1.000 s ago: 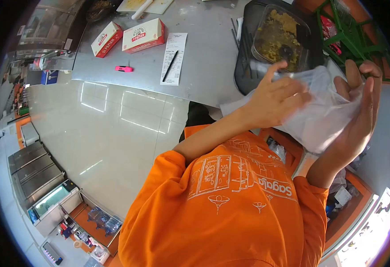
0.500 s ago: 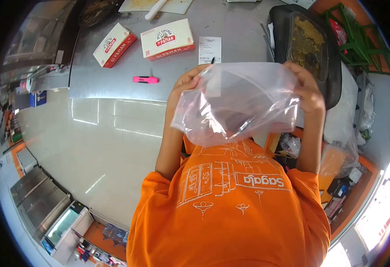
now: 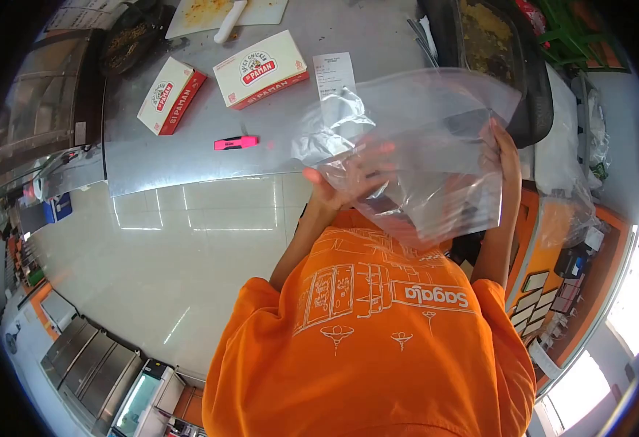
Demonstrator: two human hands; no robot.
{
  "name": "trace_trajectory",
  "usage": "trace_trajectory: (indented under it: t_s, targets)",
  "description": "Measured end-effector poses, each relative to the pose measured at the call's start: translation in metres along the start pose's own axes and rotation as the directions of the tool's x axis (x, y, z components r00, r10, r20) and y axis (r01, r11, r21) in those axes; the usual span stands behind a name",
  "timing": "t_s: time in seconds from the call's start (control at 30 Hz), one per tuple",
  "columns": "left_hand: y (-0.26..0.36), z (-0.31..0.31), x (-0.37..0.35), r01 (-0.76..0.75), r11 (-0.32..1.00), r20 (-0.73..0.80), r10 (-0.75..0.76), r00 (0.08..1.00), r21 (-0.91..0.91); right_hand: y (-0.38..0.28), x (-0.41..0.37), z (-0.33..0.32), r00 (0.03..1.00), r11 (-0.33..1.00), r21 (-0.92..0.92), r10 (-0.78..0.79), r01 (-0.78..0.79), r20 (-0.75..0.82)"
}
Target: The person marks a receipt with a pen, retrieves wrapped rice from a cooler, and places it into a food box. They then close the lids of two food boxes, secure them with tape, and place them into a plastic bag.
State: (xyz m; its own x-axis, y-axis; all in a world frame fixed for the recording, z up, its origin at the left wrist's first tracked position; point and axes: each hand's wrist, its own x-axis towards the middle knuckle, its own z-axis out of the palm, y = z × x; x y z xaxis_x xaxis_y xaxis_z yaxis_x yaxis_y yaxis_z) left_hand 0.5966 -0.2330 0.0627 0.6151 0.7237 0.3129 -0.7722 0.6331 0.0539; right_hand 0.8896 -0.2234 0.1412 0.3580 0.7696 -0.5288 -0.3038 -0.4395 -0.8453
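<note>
A clear plastic bag [image 3: 414, 146] is held spread over the counter's [image 3: 181, 156] near edge. The left hand [image 3: 349, 183] and right hand [image 3: 506, 156] are both closed on it.

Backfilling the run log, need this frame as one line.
left hand: grips clear plastic bag | right hand: grips bag's other side | bag: spread in air | counter: Paman boxes, pink marker, receipt

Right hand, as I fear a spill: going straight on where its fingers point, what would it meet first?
The right hand, holding the edge of the clear bag, points forward. First in line looks to be the black tray on the table, though depth is unclear.
</note>
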Motion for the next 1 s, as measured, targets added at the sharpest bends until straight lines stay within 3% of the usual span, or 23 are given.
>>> trace_trajectory:
  t_s: [0.03,0.07,0.13,0.17,0.27,0.37,0.47,0.57,0.67,0.7,0.73,0.77,0.87,0.9,0.93,0.97,1.0]
  targets:
    - [0.0,0.002,-0.002,-0.064,0.995,-0.042,0.068,0.997,0.081,0.0,-0.002,-0.011,1.0,1.0,-0.008,-0.003,0.003,0.012]
    - [0.005,0.002,-0.009,0.072,0.959,-0.236,-0.005,0.972,0.276,-0.001,-0.005,-0.02,1.0,1.0,-0.016,-0.003,0.003,0.026]
    - [0.016,-0.001,-0.02,0.411,0.742,-0.601,-0.014,0.799,0.53,-0.005,-0.003,-0.036,0.998,0.996,0.072,-0.044,0.047,-0.044]
    - [0.008,0.018,-0.012,0.372,0.803,-0.649,0.026,0.76,0.467,-0.007,-0.004,-0.039,0.995,0.991,0.115,-0.059,0.069,-0.081]
    - [0.0,0.018,-0.015,0.27,0.888,-0.677,0.061,0.734,0.372,-0.015,-0.012,-0.046,0.984,0.992,0.003,-0.121,0.123,-0.132]
    - [-0.019,0.02,-0.008,0.243,0.846,-0.767,0.262,0.586,0.475,-0.008,-0.01,-0.061,0.978,0.992,0.007,-0.125,0.128,-0.168]
    - [-0.037,0.003,-0.006,0.309,0.733,-0.731,0.362,0.578,0.607,0.006,-0.006,-0.078,0.971,0.994,-0.065,-0.104,0.092,-0.215]
    - [-0.053,-0.023,-0.004,0.329,0.715,-0.741,0.386,0.55,0.617,0.04,0.01,-0.111,0.982,0.991,0.052,-0.113,0.122,-0.153]
    - [-0.071,-0.018,0.012,0.339,0.7,-0.758,0.451,0.472,0.628,0.081,0.034,-0.174,0.989,0.985,-0.156,-0.059,0.08,0.135]
    - [-0.075,-0.011,0.019,0.344,0.68,-0.741,0.456,0.494,0.648,0.083,0.027,-0.174,0.963,0.776,-0.581,-0.264,0.245,0.053]
    - [-0.081,-0.003,0.027,0.347,0.659,-0.723,0.462,0.514,0.667,0.088,0.015,-0.173,0.879,0.377,-0.884,-0.47,0.277,0.075]
    - [-0.086,0.001,0.031,0.352,0.639,-0.708,0.465,0.531,0.684,0.092,0.006,-0.164,0.762,-0.102,-0.981,-0.619,0.166,0.193]
    - [-0.104,-0.016,0.026,0.339,0.488,-0.562,0.439,0.701,0.804,0.067,-0.026,-0.099,0.584,0.023,-0.875,-0.753,0.484,0.303]
    - [-0.109,-0.014,0.028,0.389,0.463,-0.579,0.396,0.713,0.797,0.063,-0.04,-0.073,0.762,0.274,-0.814,-0.583,0.512,0.283]
    - [-0.114,-0.011,0.032,0.436,0.433,-0.592,0.348,0.727,0.789,0.062,-0.053,-0.049,0.88,0.512,-0.725,-0.375,0.46,0.293]
    - [-0.12,-0.009,0.035,0.477,0.4,-0.603,0.297,0.74,0.782,0.073,-0.057,-0.032,0.872,0.666,-0.565,-0.333,0.487,0.359]
    - [-0.125,-0.007,0.036,0.441,0.493,-0.614,0.273,0.74,0.75,0.084,-0.057,-0.021,0.848,0.79,-0.38,-0.309,0.481,0.43]
